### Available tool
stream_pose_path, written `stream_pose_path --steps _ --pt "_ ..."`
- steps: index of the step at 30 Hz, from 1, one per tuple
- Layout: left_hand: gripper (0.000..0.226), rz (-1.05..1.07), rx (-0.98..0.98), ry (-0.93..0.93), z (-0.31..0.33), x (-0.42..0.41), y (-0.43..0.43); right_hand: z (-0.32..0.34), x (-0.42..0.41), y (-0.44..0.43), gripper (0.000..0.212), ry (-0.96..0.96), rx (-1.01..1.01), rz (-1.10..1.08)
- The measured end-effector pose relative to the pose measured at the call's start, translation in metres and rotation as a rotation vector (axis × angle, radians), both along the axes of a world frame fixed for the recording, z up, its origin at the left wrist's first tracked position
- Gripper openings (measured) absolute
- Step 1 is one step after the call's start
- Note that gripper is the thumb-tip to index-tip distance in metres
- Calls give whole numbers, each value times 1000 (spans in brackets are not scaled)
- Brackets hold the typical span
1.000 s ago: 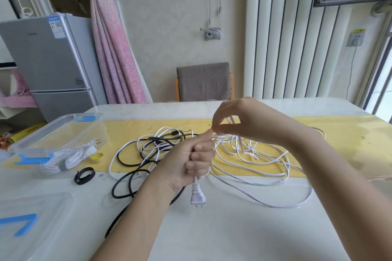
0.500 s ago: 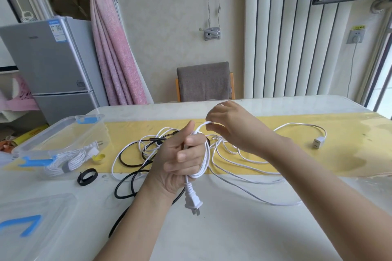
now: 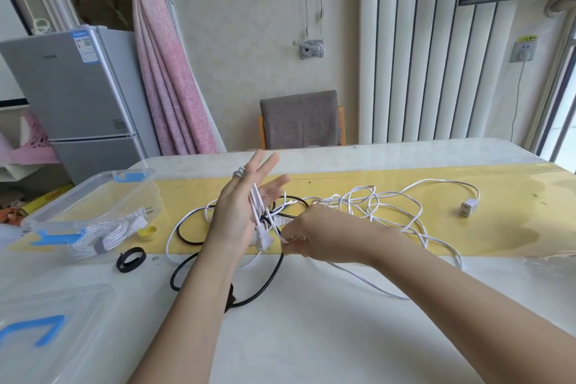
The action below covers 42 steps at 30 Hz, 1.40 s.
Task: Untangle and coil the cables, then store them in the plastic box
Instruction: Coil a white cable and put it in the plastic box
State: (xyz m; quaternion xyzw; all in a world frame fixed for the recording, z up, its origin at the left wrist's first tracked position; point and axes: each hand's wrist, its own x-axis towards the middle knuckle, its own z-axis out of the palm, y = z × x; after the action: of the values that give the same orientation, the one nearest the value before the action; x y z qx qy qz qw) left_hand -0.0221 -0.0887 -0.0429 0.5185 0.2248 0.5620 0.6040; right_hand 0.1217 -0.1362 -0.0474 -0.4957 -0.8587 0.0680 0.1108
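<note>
We are working at a white desk [image 3: 311, 330] with a yellow runner [image 3: 514, 227]; a fridge [image 3: 71, 97] and a chair [image 3: 300, 120] are standing beyond its far edge. The white cable [image 3: 466, 208] is sprawling mid-desk, well apart from the near edge. Our left hand [image 3: 240, 212], fisted half a second ago, is now spreading flat with the cable draping across it, and our right hand [image 3: 324, 237] is pinching that cable. The plastic box [image 3: 93, 187] is sitting far left.

**Around your table**

You face a grey chair [image 3: 300, 120] at 12 o'clock, behind the far edge of the white table [image 3: 343, 337]. A yellow runner [image 3: 514, 221] crosses the tabletop. At 10 o'clock stands a grey fridge [image 3: 78, 97], with a pink curtain [image 3: 168, 87] beside it at 11. A wall socket [image 3: 525, 51] sits at 2 o'clock.
</note>
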Motion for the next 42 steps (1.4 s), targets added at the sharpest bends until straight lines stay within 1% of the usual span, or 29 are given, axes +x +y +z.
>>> stream_pose_path --steps 2,4,5,8,9,11,13,15,16,17,18,20,22,23,26,30,32,34,36,37,39,40,42 --pt "31 60 107 167 -6 0 5 5 1 -4 20 28 -60 12" --pt "25 85 188 297 -13 -2 10 11 3 -6 20 66 -124 6" --pt "24 94 201 324 -14 -1 10 13 4 -7 21 72 -147 4" --pt "25 146 182 279 -17 5 8 14 2 -11 31 19 -201 -6" --pt "27 172 215 293 -17 9 6 13 0 -13 29 -4 -215 -13" --pt "37 194 311 382 -18 15 0 12 -4 -16 25 -43 -223 -13" --pt "45 225 385 564 -22 20 -3 14 -6 -19 25 -64 -232 -10" --pt "37 239 441 804 -24 21 -4 22 -4 -23 23 -79 -277 0" --pt "33 221 451 895 -24 21 -6 26 -2 -25 22 -77 -298 7" --pt "33 196 431 948 -23 21 -8 32 1 -27 23 -68 -307 6" --pt "34 165 381 961 -22 20 -12 37 4 -29 24 -50 -304 0" --pt "45 102 290 918 -15 18 -21 50 14 -32 23 14 -262 -19" --pt "51 21 228 878 -9 17 -27 62 27 -33 15 113 -197 -32" --pt "52 -33 191 853 -8 16 -28 66 34 -32 12 160 -157 -45" --pt "65 -217 124 778 -6 17 -30 78 56 -32 8 259 -20 -110" --pt "62 -407 7 725 -2 17 -31 83 76 -28 8 419 94 -181" --pt "64 -509 45 726 -3 14 -31 82 86 -23 10 490 136 -208" --pt "64 -589 53 664 -4 10 -31 81 94 -20 10 568 168 -208" --pt "55 -728 -20 498 -3 7 -29 79 99 -17 7 638 196 -198" --pt "49 -838 -69 380 -2 5 -27 76 100 -15 6 672 207 -198" --pt "40 -1124 -146 121 3 2 -27 70 100 -11 8 694 215 -220" --pt "37 -1199 -150 1 8 0 -29 66 98 -7 10 675 211 -229" --pt "31 -1165 -129 -164 16 -6 -32 58 93 0 13 603 177 -234"
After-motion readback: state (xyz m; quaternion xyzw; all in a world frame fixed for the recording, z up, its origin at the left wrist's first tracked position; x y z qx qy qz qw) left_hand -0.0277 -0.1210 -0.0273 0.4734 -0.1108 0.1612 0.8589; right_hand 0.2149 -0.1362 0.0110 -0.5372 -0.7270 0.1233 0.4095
